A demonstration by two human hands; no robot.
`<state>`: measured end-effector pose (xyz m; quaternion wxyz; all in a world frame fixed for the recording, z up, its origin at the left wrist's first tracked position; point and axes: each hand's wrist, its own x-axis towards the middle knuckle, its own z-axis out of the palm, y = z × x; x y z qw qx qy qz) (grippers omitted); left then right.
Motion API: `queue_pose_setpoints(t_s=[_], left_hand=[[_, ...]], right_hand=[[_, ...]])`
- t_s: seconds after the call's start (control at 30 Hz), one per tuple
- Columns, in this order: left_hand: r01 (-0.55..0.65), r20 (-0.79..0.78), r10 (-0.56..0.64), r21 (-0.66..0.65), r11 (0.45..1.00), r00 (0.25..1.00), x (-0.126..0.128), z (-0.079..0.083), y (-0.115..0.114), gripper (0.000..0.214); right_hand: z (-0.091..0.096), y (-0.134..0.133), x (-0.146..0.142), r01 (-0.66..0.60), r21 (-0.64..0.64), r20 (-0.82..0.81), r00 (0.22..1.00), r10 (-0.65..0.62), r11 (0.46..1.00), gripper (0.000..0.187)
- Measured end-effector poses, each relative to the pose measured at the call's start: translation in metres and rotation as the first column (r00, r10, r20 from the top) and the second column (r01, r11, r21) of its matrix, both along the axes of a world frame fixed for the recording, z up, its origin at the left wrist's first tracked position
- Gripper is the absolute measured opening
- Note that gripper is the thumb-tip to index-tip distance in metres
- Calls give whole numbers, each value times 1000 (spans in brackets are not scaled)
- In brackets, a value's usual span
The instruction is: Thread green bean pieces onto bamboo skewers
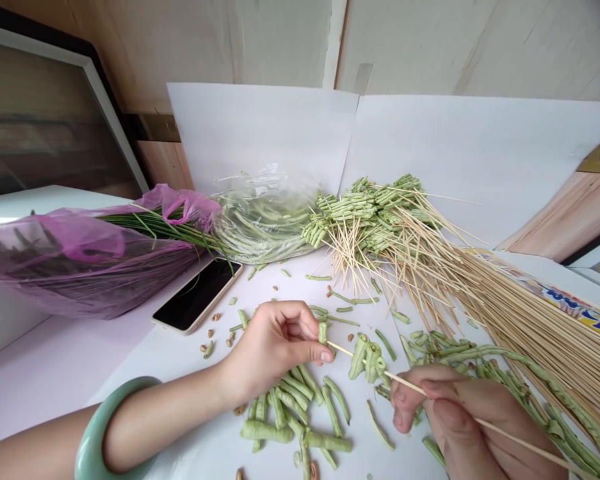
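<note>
My right hand (473, 417) grips a thin bamboo skewer (405, 382) that slants up toward my left hand. Several short green bean pieces (366, 358) are threaded side by side on the skewer. Between thumb and fingers, my left hand (283, 343) pinches another bean piece (323, 331) at the skewer's tip; whether the tip has gone into it is hidden. Below my left hand lies a loose pile of cut bean pieces (295, 407). Beside my right hand, longer beans (500, 357) and bits lie on the white table.
Finished bean skewers (375, 207) are stacked at the back. A large bundle of bare skewers (520, 303) spreads to the right. A clear bag of long beans (265, 220), a purple bag of greens (95, 260) and a phone (197, 293) lie to the left. Brown beans (211, 333) are scattered about.
</note>
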<state>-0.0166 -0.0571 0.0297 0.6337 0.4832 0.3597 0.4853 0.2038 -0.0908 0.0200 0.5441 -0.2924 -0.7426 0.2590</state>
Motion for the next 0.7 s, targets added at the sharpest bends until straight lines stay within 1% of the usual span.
queue_pose_setpoints(t_s=[0.07,0.2,0.23,0.3,0.37,0.5,0.6,0.7], left_hand=[[30,38,-29,-21,999,999,0,-1,1,31],[56,83,-52,-45,997,995,0,-2,2,31],[52,87,-48,-46,998,995,0,-2,2,31],[38,85,-34,-47,998,996,0,-2,1,32],[24,79,-20,-49,998,997,1,-3,1,33],[18,68,-14,-56,998,998,1,-5,2,35],[9,53,-5,-61,998,999,1,-6,2,36],[8,19,-7,-73,997,1000,0,-5,3,37]], right_hand=[[2,4,-6,-19,-32,-58,998,17,999,18],[6,9,-10,-32,-66,-79,997,27,997,24],[7,9,-10,-39,-74,-83,996,33,997,24],[6,10,-9,-61,-81,-101,994,53,995,19],[4,10,-8,-75,-98,-124,990,62,992,14],[-4,10,-7,-95,-162,-139,988,73,982,19],[-12,11,-6,-144,-202,-182,977,108,969,17],[-16,10,-6,-161,-227,-208,972,113,960,17]])
